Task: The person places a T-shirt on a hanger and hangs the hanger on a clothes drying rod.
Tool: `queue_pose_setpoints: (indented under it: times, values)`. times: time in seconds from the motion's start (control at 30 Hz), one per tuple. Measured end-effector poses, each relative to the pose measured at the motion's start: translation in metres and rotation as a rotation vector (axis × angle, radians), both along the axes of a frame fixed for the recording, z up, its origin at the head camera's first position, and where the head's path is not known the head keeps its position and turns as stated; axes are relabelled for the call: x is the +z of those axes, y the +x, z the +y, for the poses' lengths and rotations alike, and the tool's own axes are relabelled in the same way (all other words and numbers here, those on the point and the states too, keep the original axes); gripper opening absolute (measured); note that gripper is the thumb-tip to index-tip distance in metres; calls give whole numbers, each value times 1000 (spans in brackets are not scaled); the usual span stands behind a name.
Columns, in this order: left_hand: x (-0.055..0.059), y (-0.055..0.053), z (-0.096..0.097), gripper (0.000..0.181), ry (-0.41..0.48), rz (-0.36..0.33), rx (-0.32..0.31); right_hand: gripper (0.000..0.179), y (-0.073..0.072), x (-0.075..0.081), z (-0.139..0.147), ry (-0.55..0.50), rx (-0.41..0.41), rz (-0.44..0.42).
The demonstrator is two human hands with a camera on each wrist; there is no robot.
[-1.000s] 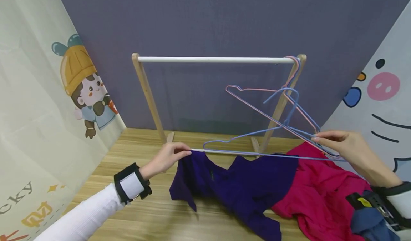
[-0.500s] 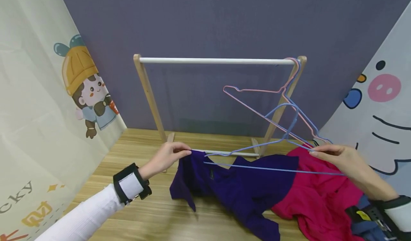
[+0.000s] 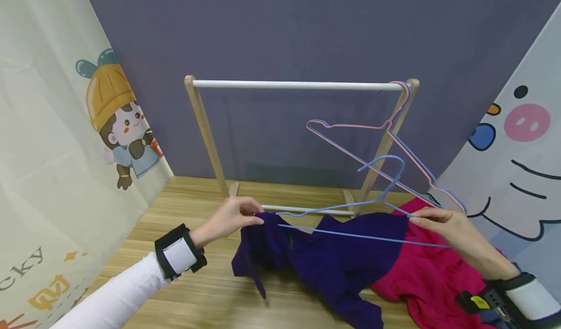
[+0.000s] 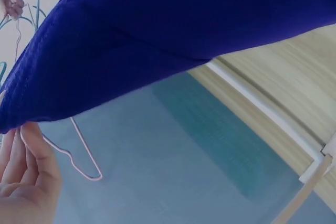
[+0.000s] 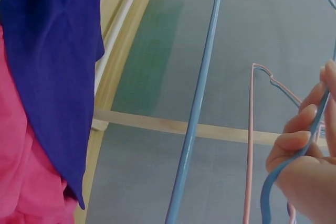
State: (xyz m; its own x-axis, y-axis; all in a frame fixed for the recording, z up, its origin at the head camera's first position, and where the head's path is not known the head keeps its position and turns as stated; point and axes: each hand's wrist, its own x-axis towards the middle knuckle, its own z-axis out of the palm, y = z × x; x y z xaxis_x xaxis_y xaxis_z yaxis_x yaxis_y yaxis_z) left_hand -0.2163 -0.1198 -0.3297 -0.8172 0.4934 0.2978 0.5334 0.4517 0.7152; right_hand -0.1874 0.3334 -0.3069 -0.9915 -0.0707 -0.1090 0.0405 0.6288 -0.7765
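Observation:
My left hand [image 3: 230, 219] pinches the shoulder edge of a dark purple shirt [image 3: 337, 251], lifting that corner off the table. In the left wrist view the purple cloth [image 4: 147, 40] hangs over the fingers. My right hand [image 3: 449, 229] pinches one arm of a blue wire hanger [image 3: 350, 206], whose hook points up and to the left. The hanger's far end lies at the shirt's neckline, close to my left fingertips; whether it is inside the collar I cannot tell. In the right wrist view the blue hanger [image 5: 198, 103] runs through the curled fingers.
A wooden rack with a white rail [image 3: 289, 84] stands behind. A pink hanger [image 3: 346, 125] and a blue one hang together at its right end. A red garment [image 3: 429, 265] lies under the shirt on the right of the wooden table [image 3: 193, 275]. Printed curtains flank both sides.
My right hand has brought the blue hanger down and left, away from the hanging ones, to the shirt's neckline. My left hand has kept its place, with the thumb lowered on the cloth.

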Motion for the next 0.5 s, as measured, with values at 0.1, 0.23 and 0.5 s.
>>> queue_pose_setpoints:
  times: [0.1,0.23,0.5]
  values:
    - [1,1,2,15,-22,40,-22,44,0,-2,-3,12,8,19]
    - [4,1,7,13,-26,57,-68,40,1,-3,-12,-7,7,56]
    - [11,-1,23,10,-55,85,-71,32,5,-3,-44,-132,31,134]
